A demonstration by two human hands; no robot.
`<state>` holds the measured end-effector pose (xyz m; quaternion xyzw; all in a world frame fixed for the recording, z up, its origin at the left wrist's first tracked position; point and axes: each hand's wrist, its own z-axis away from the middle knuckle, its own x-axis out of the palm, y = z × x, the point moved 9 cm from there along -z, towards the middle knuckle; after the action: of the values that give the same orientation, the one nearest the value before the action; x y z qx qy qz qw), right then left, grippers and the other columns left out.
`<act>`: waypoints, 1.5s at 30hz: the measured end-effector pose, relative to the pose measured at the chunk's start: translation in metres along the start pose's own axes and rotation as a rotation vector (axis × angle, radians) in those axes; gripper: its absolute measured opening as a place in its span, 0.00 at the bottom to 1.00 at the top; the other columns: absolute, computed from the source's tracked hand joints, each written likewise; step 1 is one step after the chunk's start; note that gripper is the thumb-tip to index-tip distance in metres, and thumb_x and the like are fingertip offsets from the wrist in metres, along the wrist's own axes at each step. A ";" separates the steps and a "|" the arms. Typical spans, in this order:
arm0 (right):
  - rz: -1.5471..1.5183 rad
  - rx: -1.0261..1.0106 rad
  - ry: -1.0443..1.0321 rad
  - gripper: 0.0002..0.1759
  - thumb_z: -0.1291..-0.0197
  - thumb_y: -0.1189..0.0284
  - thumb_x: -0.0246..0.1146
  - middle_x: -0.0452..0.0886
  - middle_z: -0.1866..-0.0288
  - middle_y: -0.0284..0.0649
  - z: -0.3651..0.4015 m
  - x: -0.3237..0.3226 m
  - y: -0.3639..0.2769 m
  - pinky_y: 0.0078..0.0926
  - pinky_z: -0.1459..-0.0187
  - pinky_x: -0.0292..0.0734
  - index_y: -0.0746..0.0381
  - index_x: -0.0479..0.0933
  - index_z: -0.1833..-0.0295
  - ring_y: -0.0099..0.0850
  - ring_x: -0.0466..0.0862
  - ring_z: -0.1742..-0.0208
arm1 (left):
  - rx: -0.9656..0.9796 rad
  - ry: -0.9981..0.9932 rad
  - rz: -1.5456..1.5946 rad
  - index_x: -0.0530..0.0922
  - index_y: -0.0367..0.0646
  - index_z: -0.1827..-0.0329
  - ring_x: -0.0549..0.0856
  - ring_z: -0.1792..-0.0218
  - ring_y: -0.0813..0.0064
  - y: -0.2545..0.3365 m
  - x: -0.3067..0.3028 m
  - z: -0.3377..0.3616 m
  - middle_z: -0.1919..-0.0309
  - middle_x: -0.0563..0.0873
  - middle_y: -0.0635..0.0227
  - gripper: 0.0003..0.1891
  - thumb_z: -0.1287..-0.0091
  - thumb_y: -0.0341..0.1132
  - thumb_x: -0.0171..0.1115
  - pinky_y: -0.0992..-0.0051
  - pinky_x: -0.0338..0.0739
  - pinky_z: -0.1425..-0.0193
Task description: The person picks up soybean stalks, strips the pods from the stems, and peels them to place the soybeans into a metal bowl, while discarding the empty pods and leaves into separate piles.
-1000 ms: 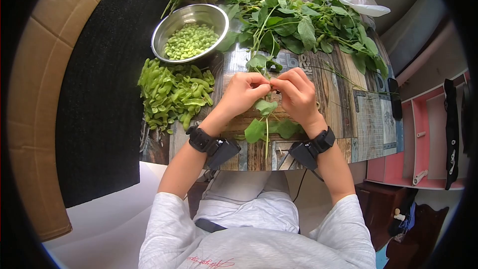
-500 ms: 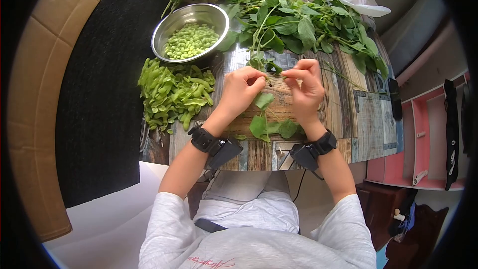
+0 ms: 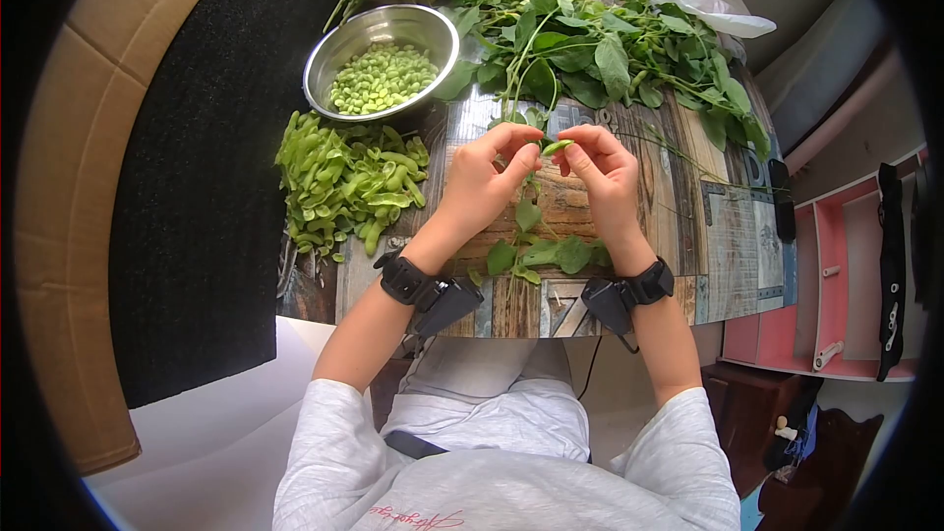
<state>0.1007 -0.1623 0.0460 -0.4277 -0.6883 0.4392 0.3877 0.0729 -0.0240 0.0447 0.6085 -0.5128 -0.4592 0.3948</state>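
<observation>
Between my two hands, above the middle of the table, is a green bean pod (image 3: 557, 147). My right hand (image 3: 607, 177) pinches the pod between thumb and fingertips. My left hand (image 3: 489, 174) is closed at the pod's left end, its fingertips around a thin bean plant stem that they partly hide. Leaves of that plant (image 3: 528, 215) trail below the hands toward the table's front edge. To the left, a steel bowl (image 3: 313, 88) holds shelled green beans (image 3: 382, 79). A heap of green pods and opened shells (image 3: 349, 182) lies just in front of the bowl.
A large pile of leafy bean plants (image 3: 590, 49) covers the back of the wood-patterned table (image 3: 678, 236). A white plastic bag (image 3: 693, 2) lies at the back right. A dark object (image 3: 782, 199) sits at the right edge. Cardboard (image 3: 74, 216) stands far left.
A green pod now shows in my right fingertips. My right hand has turned and come closer to my left hand. The trailing leaves have shifted a little.
</observation>
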 end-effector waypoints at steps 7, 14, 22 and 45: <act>0.076 0.049 -0.081 0.09 0.38 0.75 0.58 0.81 0.65 0.34 0.000 0.010 0.008 0.15 0.65 0.72 0.68 0.77 0.55 0.18 0.79 0.66 | 0.041 -0.032 0.058 0.79 0.36 0.56 0.82 0.65 0.84 0.002 0.002 0.001 0.65 0.84 0.69 0.09 0.37 0.31 0.60 0.84 0.76 0.65; 0.137 0.148 -0.072 0.07 0.39 0.76 0.59 0.82 0.69 0.35 0.001 0.003 0.023 0.15 0.68 0.75 0.70 0.79 0.60 0.18 0.79 0.70 | 0.090 0.004 -0.079 0.80 0.37 0.57 0.83 0.65 0.84 0.009 -0.001 0.002 0.68 0.85 0.68 0.09 0.39 0.29 0.61 0.83 0.78 0.66; 0.164 0.106 -0.066 0.07 0.41 0.79 0.60 0.82 0.67 0.37 0.004 0.006 0.016 0.16 0.63 0.78 0.71 0.79 0.61 0.21 0.82 0.67 | 0.186 0.034 -0.234 0.82 0.36 0.62 0.84 0.73 0.82 0.017 -0.002 0.004 0.72 0.86 0.64 0.07 0.42 0.28 0.63 0.82 0.78 0.72; 0.780 -0.389 -0.095 0.04 0.50 0.78 0.62 0.76 0.78 0.41 0.012 0.029 -0.014 0.27 0.77 0.70 0.68 0.77 0.69 0.33 0.75 0.80 | 0.089 0.097 -0.285 0.82 0.34 0.67 0.84 0.77 0.80 -0.004 -0.003 0.004 0.77 0.85 0.63 0.08 0.47 0.30 0.62 0.81 0.77 0.72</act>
<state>0.0768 -0.1419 0.0605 -0.6998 -0.5624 0.4342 0.0731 0.0701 -0.0201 0.0401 0.7137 -0.4213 -0.4574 0.3224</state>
